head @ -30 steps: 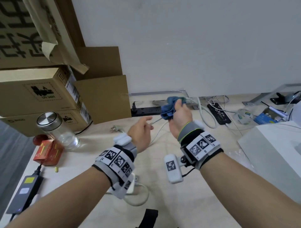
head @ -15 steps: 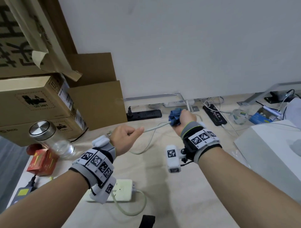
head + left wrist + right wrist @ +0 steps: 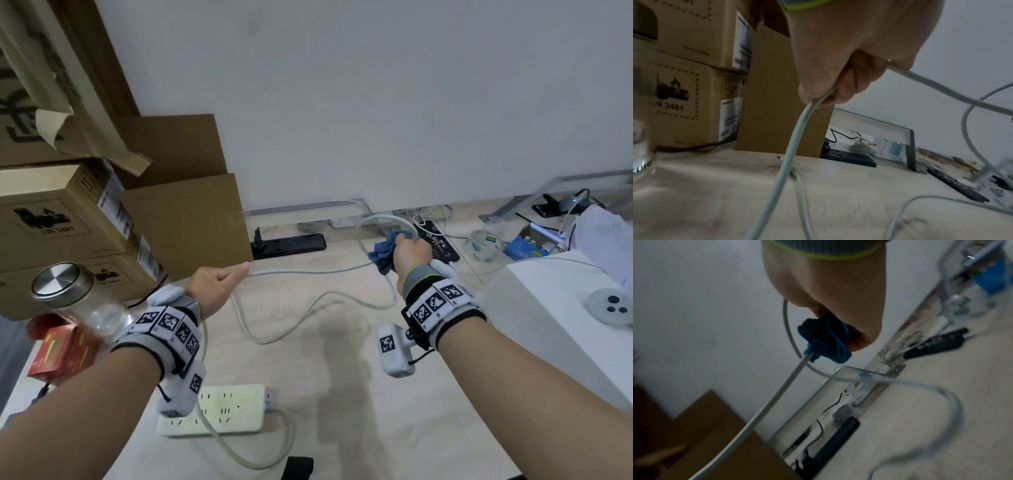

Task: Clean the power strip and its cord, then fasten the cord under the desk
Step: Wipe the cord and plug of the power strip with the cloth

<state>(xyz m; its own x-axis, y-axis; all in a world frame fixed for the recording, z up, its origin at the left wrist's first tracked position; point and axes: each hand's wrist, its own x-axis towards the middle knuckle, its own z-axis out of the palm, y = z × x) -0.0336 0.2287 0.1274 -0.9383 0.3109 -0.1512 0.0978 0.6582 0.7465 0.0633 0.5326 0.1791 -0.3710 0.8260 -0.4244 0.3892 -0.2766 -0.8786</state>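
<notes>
A white power strip (image 3: 226, 409) lies on the light desk (image 3: 342, 394) near me. Its pale grey cord (image 3: 308, 271) runs up through both hands and loops loosely over the desk. My left hand (image 3: 214, 282) (image 3: 851, 65) grips the cord in a fist above the desk. My right hand (image 3: 412, 251) (image 3: 838, 313) holds a blue cloth (image 3: 385, 253) (image 3: 824, 342) wrapped round the cord, farther right. The stretch of cord (image 3: 772, 397) between the hands is pulled nearly straight. The plug (image 3: 794, 168) lies on the desk below the left hand.
Cardboard boxes (image 3: 61, 219) stack at the left, with a glass jar (image 3: 78, 301) and a red box (image 3: 58, 353) before them. A black power strip (image 3: 291, 244) lies by the wall. Cables and small items (image 3: 486, 243) crowd the back right; a white box (image 3: 555, 315) stands at right.
My hands have moved apart: the right hand with the cloth slid right along the cord and the left hand drew left, so a longer stretch of cord spans between them.
</notes>
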